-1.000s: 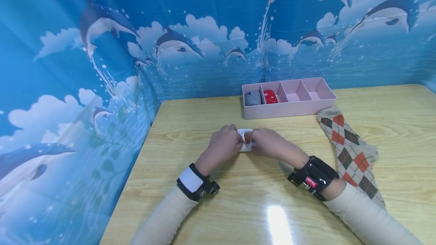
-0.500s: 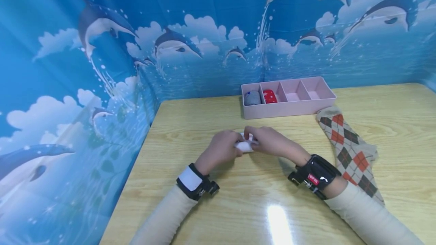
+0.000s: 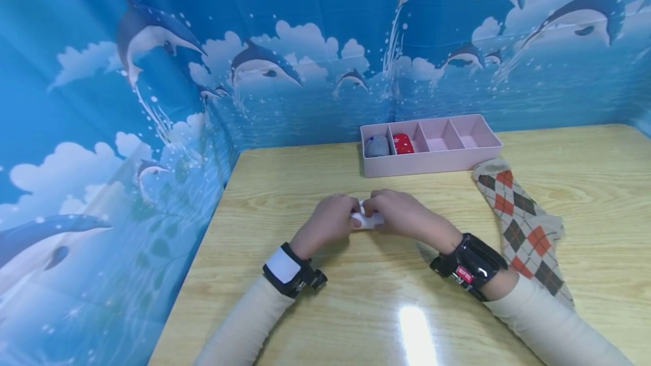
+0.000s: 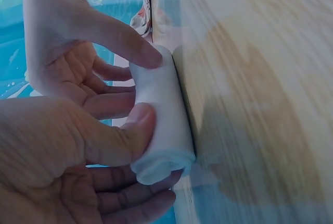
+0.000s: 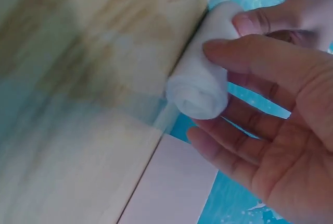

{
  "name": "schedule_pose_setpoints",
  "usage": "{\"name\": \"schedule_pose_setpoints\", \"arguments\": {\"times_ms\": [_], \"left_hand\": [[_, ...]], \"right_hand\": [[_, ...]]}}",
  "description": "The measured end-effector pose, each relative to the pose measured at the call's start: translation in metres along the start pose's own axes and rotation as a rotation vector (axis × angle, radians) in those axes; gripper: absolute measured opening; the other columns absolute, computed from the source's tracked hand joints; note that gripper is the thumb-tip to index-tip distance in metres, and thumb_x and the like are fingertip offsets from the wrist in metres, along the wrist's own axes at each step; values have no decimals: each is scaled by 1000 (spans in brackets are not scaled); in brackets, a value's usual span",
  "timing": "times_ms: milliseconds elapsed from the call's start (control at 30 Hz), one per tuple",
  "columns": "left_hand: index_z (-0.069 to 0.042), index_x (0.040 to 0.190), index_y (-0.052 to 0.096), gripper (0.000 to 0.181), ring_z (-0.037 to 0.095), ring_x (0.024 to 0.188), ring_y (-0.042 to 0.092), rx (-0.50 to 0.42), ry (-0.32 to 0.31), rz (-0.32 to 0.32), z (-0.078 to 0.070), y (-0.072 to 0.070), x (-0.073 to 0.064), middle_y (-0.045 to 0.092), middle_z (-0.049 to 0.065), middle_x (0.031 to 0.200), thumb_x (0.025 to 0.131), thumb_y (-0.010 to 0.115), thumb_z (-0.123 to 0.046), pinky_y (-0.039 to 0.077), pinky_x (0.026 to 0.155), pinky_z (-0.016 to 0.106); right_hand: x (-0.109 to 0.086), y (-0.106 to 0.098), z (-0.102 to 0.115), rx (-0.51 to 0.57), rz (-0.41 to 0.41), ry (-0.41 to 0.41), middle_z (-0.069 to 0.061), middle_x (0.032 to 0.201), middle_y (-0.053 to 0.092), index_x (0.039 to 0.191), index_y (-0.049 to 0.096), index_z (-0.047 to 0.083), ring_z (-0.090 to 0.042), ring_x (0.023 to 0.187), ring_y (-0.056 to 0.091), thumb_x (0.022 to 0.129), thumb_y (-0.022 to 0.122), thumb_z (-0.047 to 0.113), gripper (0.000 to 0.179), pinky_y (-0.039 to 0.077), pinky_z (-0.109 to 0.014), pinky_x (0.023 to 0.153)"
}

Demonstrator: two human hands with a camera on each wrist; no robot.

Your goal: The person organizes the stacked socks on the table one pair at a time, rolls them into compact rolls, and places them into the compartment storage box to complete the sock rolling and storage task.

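Observation:
A white sock [image 3: 368,221] lies rolled into a tight cylinder on the wooden table, between both hands. My left hand [image 3: 331,218] grips one end, its thumb [image 4: 139,125] on the near side and its fingers curled around the far side. On the other end, my right hand [image 3: 407,213] holds the roll the same way, thumb [image 5: 223,51] pressed on it and fingers beyond. The spiral of layers shows at the end of the roll [image 5: 195,96] in the right wrist view. From the head, the fingers hide both ends.
At the back stands a pink divided box [image 3: 432,166]. Its leftmost compartment holds a grey rolled bundle [image 3: 377,146]; the one beside it holds a red patterned bundle [image 3: 403,143]. An argyle sock [image 3: 526,227] lies flat at the right, partly under the right forearm. A dolphin-print curtain [image 3: 305,27] surrounds the table.
The white sock has become a narrower roll, turned slightly toward the person. The right fingers rose at its far side, then came down on it again. The box and argyle sock stay put.

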State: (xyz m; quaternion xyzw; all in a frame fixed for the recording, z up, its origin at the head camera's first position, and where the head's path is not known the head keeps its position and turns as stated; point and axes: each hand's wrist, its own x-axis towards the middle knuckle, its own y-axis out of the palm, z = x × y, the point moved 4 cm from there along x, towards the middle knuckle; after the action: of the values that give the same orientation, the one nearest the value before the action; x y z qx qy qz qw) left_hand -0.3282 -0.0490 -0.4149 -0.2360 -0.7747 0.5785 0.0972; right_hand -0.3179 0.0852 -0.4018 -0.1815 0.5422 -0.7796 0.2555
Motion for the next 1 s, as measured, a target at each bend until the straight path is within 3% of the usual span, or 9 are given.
{"name": "schedule_pose_setpoints", "arguments": {"times_ms": [300,533,700,800,1000], "left_hand": [[-12,105,80,16,15,85,60,16,21,-59,-1,-4,-1,66,3,95,99,67,-19,52,74,28],[-15,95,81,11,14,79,64,99,79,-163,-9,-11,-3,71,1,92,96,70,-20,51,67,27],[-17,98,82,15,12,74,61,200,113,-127,-12,-10,-4,72,2,93,85,82,-23,50,62,26],[-18,101,82,22,11,77,62,220,123,-120,-12,-9,-4,73,2,95,80,85,-17,52,65,27],[-15,103,81,20,14,82,66,112,105,-120,-7,-7,-3,76,2,94,83,83,-17,53,73,27]], "right_hand": [[1,4,-7,78,-27,-52,-5,91,74,99,74,7,-16,80,64,81,79,4,18,53,-33,74],[4,5,-18,200,14,4,-3,85,72,104,76,5,-12,71,57,88,71,6,16,48,-28,68],[5,6,-22,290,37,41,-4,80,69,108,69,4,-11,65,56,89,67,3,19,46,-26,61],[4,5,-20,252,5,27,-5,85,70,107,66,9,-14,71,60,88,68,3,20,49,-29,64],[3,2,-12,89,-83,5,-7,93,69,99,74,11,-19,80,62,87,73,6,12,51,-33,68]]}}
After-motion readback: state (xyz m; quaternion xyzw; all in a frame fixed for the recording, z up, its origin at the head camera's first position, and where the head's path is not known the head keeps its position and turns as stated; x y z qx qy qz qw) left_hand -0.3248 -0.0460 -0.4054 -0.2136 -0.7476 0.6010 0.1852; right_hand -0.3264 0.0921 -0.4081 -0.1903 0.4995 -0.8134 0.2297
